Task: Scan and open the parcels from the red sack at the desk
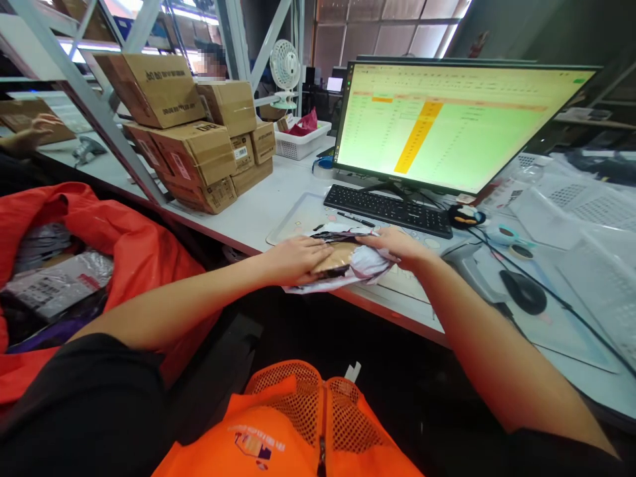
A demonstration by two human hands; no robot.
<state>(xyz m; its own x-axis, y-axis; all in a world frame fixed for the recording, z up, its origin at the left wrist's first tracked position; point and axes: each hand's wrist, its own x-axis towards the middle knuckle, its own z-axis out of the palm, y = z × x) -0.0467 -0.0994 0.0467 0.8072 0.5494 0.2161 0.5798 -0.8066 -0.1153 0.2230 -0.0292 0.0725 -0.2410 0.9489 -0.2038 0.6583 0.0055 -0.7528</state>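
A crumpled white plastic mailing bag [370, 263] lies at the front edge of the desk, its opening spread and a brown packet [338, 257] showing inside. My left hand [295, 257] rests on the bag's left side, fingers stretched out flat over the brown packet; its thumb is hidden. On the other side my right hand [397, 245] has its fingers closed on the bag's upper right edge. Just behind the bag, a black pen [356, 219] lies on the desk mat [298, 215].
A keyboard [387, 210] and monitor [447, 126] stand behind. To the right are a barcode scanner [472, 271], a mouse [523, 291], cables and white baskets [591, 199]. Cardboard boxes [193, 152] are stacked at left, above a red sack [149, 252] of parcels. Another person's hand [42, 126] shows far left.
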